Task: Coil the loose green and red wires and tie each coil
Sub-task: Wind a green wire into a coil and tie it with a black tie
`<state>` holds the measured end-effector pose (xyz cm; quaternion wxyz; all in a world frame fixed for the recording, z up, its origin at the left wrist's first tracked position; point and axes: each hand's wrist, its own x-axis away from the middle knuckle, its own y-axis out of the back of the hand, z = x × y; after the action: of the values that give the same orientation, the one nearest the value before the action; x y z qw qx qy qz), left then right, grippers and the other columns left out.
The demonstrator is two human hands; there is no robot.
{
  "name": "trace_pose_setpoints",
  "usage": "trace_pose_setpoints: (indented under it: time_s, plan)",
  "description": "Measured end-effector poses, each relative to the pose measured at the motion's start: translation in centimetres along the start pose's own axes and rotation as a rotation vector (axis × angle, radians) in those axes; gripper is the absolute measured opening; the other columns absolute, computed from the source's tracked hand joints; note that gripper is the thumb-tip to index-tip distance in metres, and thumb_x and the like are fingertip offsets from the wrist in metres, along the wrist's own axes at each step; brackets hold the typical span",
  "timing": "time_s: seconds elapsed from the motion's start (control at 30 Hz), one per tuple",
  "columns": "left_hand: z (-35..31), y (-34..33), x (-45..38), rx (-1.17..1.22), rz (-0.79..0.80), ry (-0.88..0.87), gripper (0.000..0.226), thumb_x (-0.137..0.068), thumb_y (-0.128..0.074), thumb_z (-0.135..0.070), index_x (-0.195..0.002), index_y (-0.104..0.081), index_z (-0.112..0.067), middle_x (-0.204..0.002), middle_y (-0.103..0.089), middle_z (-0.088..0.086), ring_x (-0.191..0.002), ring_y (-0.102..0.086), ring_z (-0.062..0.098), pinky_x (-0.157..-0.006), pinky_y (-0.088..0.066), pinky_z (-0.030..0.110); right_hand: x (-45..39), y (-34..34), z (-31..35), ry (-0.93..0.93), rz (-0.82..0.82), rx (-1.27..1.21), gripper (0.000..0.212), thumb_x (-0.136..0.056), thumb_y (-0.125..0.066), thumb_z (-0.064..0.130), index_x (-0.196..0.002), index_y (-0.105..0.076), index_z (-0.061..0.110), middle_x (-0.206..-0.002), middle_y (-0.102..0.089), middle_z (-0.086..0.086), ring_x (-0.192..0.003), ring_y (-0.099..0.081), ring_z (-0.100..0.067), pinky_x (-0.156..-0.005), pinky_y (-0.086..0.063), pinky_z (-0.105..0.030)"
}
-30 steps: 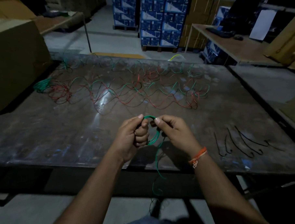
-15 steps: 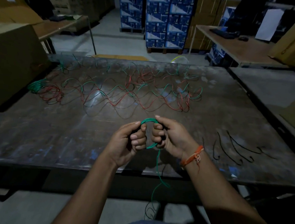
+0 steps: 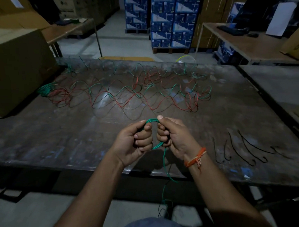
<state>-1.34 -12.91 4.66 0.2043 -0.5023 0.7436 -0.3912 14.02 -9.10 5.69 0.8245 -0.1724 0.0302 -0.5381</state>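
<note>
No lettering can be read anywhere in this dim storeroom — the stacked blue cartons (image 3: 173, 20) beyond the counter's far edge carry white printed panels too small and blurred to make out, and the pale label (image 3: 13, 1) on a brown cardboard box (image 3: 18, 9) at upper left is equally illegible.
</note>
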Motion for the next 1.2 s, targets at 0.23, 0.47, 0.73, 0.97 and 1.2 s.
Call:
trace_pose_setpoints:
  time_s: [0.23, 0.47, 0.73, 0.97, 1.2]
  plan:
    - [-0.5, 0.6, 1.4, 0.044, -0.044, -0.046, 0.031, -0.099, -0.037, -0.026, -0.074, -0.051, -0.016, -0.052, -0.014, -0.011, -0.041, -0.009, 0.006, -0.042, -0.012, 0.020, 0.2, -2.7, -1.4, 0.167, -0.039, 0.075, 0.042, -0.107, -0.048, 0.027, -0.066, -0.043, 0.019, -0.054, -0.030, 0.005, -0.045, -0.023, -0.008, -0.040, -0.018, -0.020]
    - [-1.5, 2.6, 3.1, 0.105, -0.087, -0.085, 0.034, -0.100, -0.036, -0.026, -0.073, -0.054, -0.016, -0.054, -0.013, -0.011, -0.042, -0.007, 0.005, -0.041, -0.008, 0.019, 1.4, -2.3, -2.6, 0.143, 0.012, 0.197, 0.019, -0.104, -0.053, 0.019, -0.105, -0.063, 0.003, -0.072, -0.063, -0.006, -0.061, -0.057, -0.013, -0.051, -0.037, -0.022]
    - [-4.3, 6.0, 5.1, 0.279, -0.262, -0.287, 0.036, -0.106, -0.032, -0.023, -0.075, -0.051, -0.017, -0.046, -0.026, -0.008, -0.038, -0.013, 0.007, -0.038, -0.011, 0.018, 3.2, 0.5, -5.6, 0.054, -0.013, 0.422, 0.012, -0.092, -0.065, -0.007, -0.097, -0.066, 0.004, -0.070, -0.058, -0.006, -0.050, -0.053, -0.007, -0.049, -0.044, -0.017]
    - [-4.6, 7.5, 5.9, 0.178, -0.396, -0.330, 0.032, -0.106, -0.034, -0.024, -0.080, -0.051, -0.016, -0.045, -0.026, -0.009, -0.032, -0.023, 0.004, -0.035, -0.012, 0.017, 4.1, 2.0, -6.7, 0.172, -0.200, 0.627, 0.010, -0.090, -0.070, -0.003, -0.090, -0.071, 0.007, -0.074, -0.064, -0.006, -0.068, -0.055, -0.018, -0.061, -0.046, -0.018]
    - [-3.2, 6.2, 5.0, -0.094, -0.443, -0.296, 0.030, -0.107, -0.034, -0.022, -0.086, -0.053, -0.011, -0.047, -0.028, -0.011, -0.036, -0.023, 0.000, -0.035, -0.017, 0.015, 4.3, -1.2, -5.5, 0.522, -0.213, 1.039, 0.010, -0.086, -0.075, 0.014, -0.086, -0.076, 0.024, -0.081, -0.065, 0.010, -0.081, -0.062, -0.010, -0.073, -0.049, -0.027]
